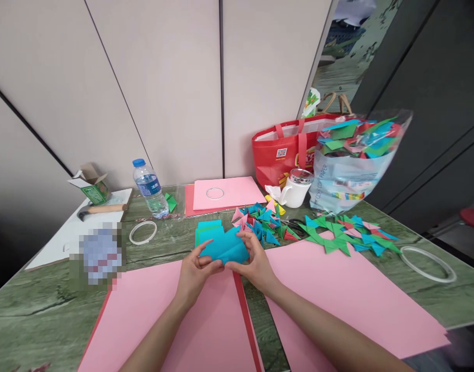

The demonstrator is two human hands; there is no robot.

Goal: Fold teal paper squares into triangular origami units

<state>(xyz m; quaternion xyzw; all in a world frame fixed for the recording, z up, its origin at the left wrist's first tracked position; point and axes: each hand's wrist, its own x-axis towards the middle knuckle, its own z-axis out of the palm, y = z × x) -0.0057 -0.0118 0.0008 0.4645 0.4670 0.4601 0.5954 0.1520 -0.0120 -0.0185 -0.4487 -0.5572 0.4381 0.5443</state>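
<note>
A piece of blue paper (225, 247) is held up between my two hands, above the near edge of the pink sheets. My left hand (196, 268) pinches its left side, thumb at the lower edge. On the other side my right hand (256, 261) grips it with the thumb below and fingers at the upper edge. The paper looks bent or folded. Behind it lies a small stack of blue and green paper pieces (209, 226). Just right of that sits a heap of folded paper pieces (262, 219) in blue, green, pink and red.
Large pink sheets (152, 310) lie in front, with more pink sheets (337, 294) at right. Around them are a water bottle (149, 188), a hammer (105, 208), a white mug (297, 190), a red bag (271, 160), a plastic bag of folded paper (341, 175) and white rings (428, 263).
</note>
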